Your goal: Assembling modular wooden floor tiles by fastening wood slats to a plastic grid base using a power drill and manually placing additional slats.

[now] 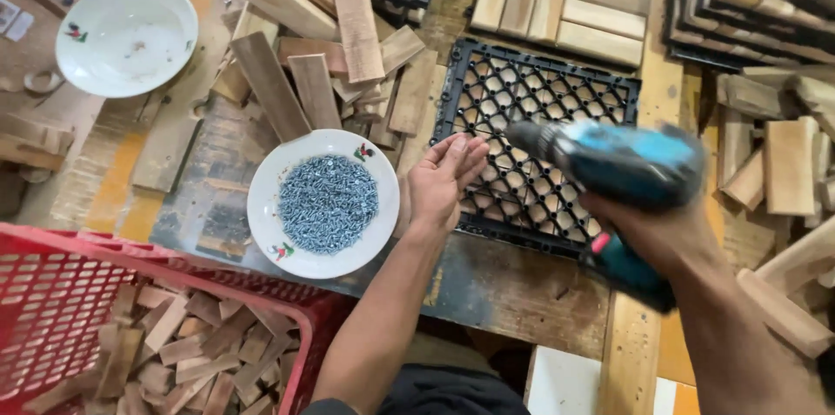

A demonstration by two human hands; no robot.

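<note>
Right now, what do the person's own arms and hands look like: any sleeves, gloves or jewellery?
Both hands are bare: the left hand and right hand wear no gloves, and no rings or watch show. Both forearms are uncovered right to the bottom edge of the view, with no sleeve in sight. The right one looks motion-blurred.

The right hand (648,228) grips a blue cordless drill (626,163) above a black plastic grid (557,89), the left hand (444,180) resting on its edge.
</note>
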